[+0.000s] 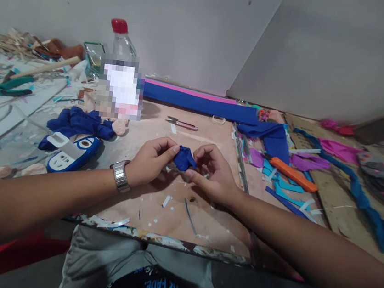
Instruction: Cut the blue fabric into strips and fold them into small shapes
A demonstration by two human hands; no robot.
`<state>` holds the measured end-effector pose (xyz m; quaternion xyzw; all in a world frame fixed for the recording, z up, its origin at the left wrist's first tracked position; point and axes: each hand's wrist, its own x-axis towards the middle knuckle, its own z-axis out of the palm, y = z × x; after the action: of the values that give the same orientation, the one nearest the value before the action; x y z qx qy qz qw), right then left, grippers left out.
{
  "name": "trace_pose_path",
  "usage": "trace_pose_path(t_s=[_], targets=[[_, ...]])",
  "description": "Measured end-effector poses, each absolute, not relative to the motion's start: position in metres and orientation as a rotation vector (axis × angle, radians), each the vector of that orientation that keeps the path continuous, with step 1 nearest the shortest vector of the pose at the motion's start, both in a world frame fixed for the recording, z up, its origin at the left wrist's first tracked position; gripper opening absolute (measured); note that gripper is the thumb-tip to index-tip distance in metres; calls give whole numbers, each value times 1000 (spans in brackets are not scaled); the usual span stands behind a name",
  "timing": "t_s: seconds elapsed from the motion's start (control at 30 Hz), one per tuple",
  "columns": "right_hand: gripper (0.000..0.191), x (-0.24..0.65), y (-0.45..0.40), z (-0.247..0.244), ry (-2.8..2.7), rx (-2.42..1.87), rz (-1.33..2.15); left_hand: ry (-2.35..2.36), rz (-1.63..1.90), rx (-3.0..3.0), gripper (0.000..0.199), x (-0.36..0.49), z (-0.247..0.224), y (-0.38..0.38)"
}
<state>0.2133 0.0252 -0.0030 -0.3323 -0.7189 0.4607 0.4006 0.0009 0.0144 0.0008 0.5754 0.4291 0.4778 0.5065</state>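
Observation:
Between my two hands, above the middle of the table, is a small bunched piece of blue fabric (184, 158). My left hand (153, 160), with a metal watch on its wrist, pinches the fabric's left side between thumb and fingers. On the right side, my right hand (214, 174) has its fingers curled and its thumb at the fabric's lower right corner. Small pink-handled snips (185, 125) lie just beyond the hands. A long blue fabric strip (196, 102) runs along the back of the table.
A red-capped bottle (121, 48) stands at back left. Crumpled blue fabric (76, 121) and a blue-and-white device (75, 153) lie left. Green-handled pliers (14, 86) rest farther left. An orange cutter (292, 173) and fabric scraps lie right, by a teal strip (357, 186).

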Motion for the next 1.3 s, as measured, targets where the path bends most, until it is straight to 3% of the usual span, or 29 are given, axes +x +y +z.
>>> trace_pose_path(t_s=[0.1,0.33,0.7,0.87,1.1,1.3], targets=[[27,212,25,-1,-1807,-878,1106,1023,1172,1388,30,2,-1,14],[17,212,27,9,-1951,-815,756,1028,1142,1465,24,3,-3,11],[18,213,27,8,-1993,-828,763,1043,1072,1594,24,3,4,5],[17,215,26,6,-1979,-780,941,1025,1060,1522,24,2,2,7],[13,215,29,5,-2030,-765,815,919,1058,1382,32,3,-2,8],[15,214,28,5,-1979,-830,866,863,1039,1401,23,2,-1,9]])
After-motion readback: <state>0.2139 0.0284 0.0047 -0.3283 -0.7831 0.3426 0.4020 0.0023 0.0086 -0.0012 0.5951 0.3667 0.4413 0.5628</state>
